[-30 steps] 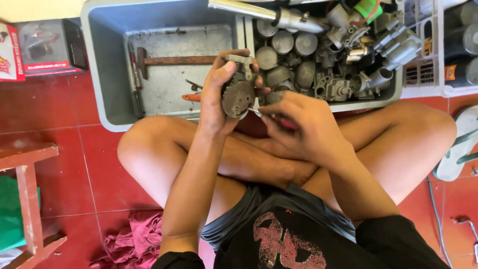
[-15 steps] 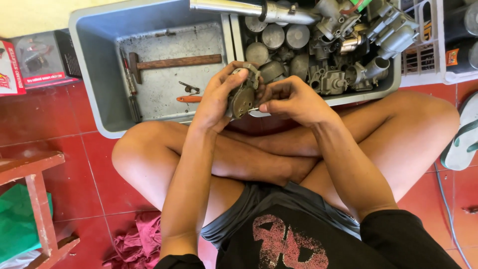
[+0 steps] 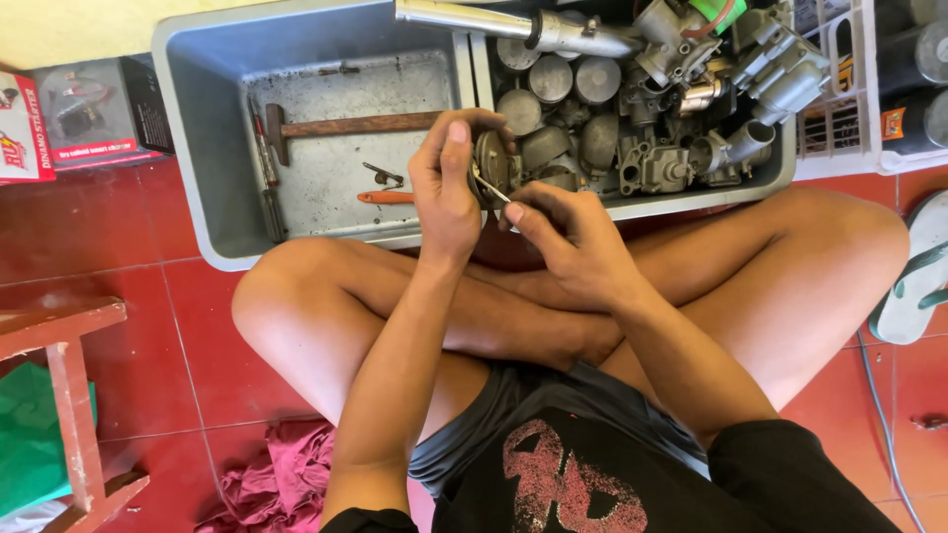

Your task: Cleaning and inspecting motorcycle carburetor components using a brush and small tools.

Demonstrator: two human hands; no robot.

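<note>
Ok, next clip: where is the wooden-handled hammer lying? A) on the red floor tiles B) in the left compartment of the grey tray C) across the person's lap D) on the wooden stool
B: the hammer lies flat on the bottom of the grey tray, in its left compartment, beside an orange-handled tool.

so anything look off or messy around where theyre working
Mostly the floor: a crumpled pink rag lies loose by the person's leg. The metal parts are heaped anyhow in the grey bin. Nothing looks spilled or broken.
</note>
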